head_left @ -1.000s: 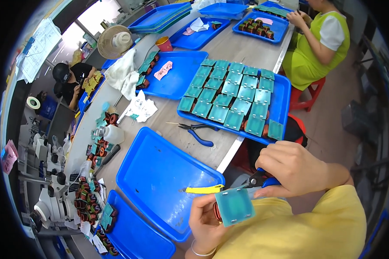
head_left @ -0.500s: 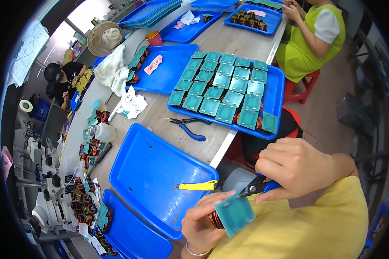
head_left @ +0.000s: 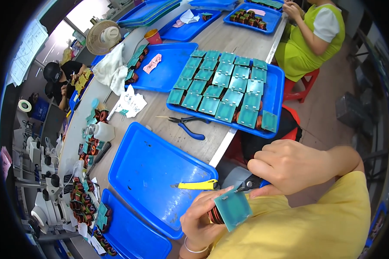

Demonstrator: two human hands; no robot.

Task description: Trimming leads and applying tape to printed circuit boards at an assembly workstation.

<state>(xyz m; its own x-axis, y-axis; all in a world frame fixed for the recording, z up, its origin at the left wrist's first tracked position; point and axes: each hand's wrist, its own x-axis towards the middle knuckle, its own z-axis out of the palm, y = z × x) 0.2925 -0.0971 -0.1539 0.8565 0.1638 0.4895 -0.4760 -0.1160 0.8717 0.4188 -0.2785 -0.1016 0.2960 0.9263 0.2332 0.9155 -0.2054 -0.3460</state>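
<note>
Two hands are seen low in the head view, closer to the near tray (head_left: 155,172) than half a second ago, when the whole bench sat higher and further off. The left hand (head_left: 203,220) is closed around a coil part (head_left: 231,209) with a teal square plate, held just off the near tray's lower right corner; the plate is now tilted more towards the camera. The right hand (head_left: 294,168) is closed on cutters (head_left: 250,184), whose dark tip is touching the plate's upper edge, as before.

The near tray's bed is bare except for a yellow knife (head_left: 196,185) lying along its right edge, unmoved. The bench edge (head_left: 227,144) runs just right of that tray, with floor beyond it. Blue-handled pliers (head_left: 190,126) are laid on bare wood between the near tray and the full tray (head_left: 274,93).

Rows of teal-plated parts (head_left: 222,88) are set in the full tray, one at its lower right corner near the rim. Beyond the near tray's upper left, a white printed paper (head_left: 132,103) and a white cloth (head_left: 110,69) are seen; a small pink slip (head_left: 152,63) lies in the far tray (head_left: 170,73). A person in green (head_left: 307,39) is seated at the bench's far right.
</note>
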